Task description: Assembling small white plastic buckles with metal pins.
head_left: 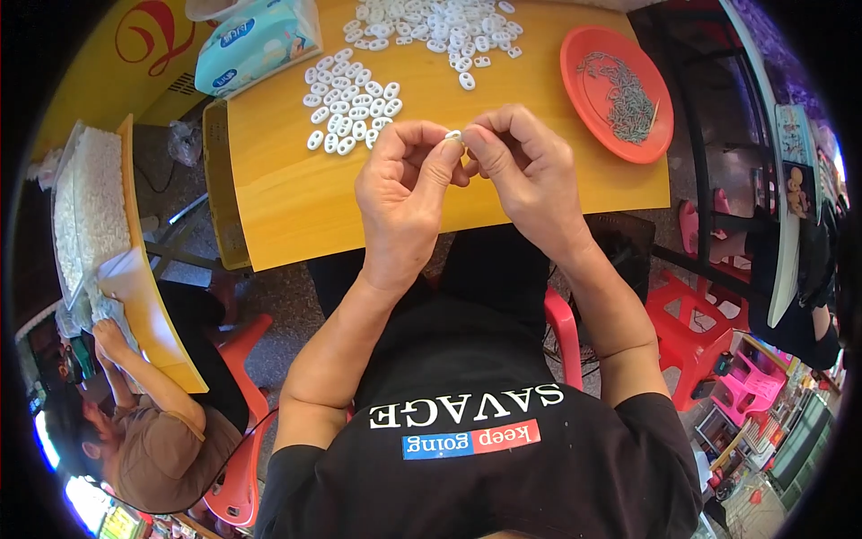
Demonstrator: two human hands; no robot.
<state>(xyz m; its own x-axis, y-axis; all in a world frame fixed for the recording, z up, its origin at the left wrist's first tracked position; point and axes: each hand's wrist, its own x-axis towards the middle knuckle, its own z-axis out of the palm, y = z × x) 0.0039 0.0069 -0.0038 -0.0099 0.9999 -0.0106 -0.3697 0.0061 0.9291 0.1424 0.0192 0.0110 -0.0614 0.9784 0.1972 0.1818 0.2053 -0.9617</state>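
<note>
A soft tissue pack (258, 40), pale teal and white with blue oval labels, lies at the table's (287, 198) far left corner, up and to the left of the hands (467, 175). Further left, past the table edge, a yellow sign (135, 63) with a red curling mark slopes away. Well to the left of the hands and lower, a clear plastic bag (85, 207) full of small white pieces rests on a neighbouring table.
</note>
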